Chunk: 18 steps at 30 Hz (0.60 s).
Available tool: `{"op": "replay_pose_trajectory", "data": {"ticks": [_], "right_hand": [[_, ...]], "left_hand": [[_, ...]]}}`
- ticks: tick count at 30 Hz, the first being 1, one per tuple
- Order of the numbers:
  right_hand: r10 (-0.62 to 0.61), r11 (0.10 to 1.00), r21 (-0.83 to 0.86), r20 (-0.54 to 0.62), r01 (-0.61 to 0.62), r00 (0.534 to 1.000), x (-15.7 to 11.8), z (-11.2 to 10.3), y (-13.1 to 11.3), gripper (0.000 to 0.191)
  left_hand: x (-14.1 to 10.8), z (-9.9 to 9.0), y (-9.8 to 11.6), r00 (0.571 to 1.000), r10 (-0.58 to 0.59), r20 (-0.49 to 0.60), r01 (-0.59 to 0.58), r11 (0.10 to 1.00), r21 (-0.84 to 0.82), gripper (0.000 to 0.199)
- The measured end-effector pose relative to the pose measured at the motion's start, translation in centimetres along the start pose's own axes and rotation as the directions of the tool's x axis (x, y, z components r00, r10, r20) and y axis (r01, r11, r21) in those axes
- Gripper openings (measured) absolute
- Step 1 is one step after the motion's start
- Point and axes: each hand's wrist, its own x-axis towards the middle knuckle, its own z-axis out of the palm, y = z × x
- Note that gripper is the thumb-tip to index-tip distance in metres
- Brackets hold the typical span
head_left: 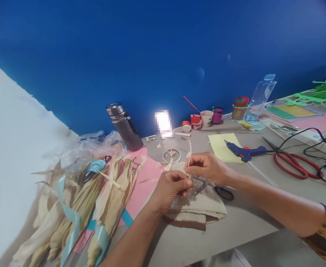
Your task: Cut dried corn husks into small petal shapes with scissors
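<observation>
A thin pale strip (190,149), looking like twisted corn husk, stands up from between my fingers. My right hand (207,167) pinches it part way along. Just below, my left hand (172,188) is closed, thumb against fingers, apparently on the strip's lower end, which the fingers mostly hide. Both hands are over a folded beige and brown cloth (211,213). Black-handled scissors (224,193) lie on the cloth beside my right wrist. Beyond my left hand is a round ring (164,155) with a bit of husk in it.
Dried corn husks (110,200) with blue ribbon lie left on pink paper (149,167). A dark thermos (126,129) stands behind. To the right are yellow paper (218,142), a blue glue gun (246,151) with its cord, red-handled scissors (291,165) and a plastic bottle (259,98).
</observation>
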Motion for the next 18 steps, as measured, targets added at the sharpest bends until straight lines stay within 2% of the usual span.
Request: {"op": "replay_pose_trajectory", "data": {"ticks": [5, 9, 14, 18], "right_hand": [[0.082, 0.994, 0.067, 0.091, -0.088, 0.992, 0.01, 0.61, 0.86, 0.014], [0.125, 0.991, 0.029, 0.192, -0.133, 0.973, -0.12, 0.94, 0.94, 0.01], [0.167, 0.985, 0.007, 0.202, -0.172, 0.965, -0.26, 1.04, 1.06, 0.011], [0.15, 0.988, 0.01, 0.167, -0.154, 0.974, -0.29, 0.94, 0.9, 0.015]], "left_hand": [[-0.38, -0.07, 0.28, 0.996, -0.07, 0.054, 0.055, 0.971, 0.233, 0.022], [-0.7, 0.02, 0.41, 0.989, -0.13, 0.064, 0.095, 0.916, 0.39, 0.021], [-0.91, 0.26, 0.56, 0.979, -0.181, 0.095, 0.134, 0.919, 0.37, 0.026], [-0.82, 0.31, 0.81, 0.982, -0.15, 0.118, 0.106, 0.941, 0.32, 0.02]]}}
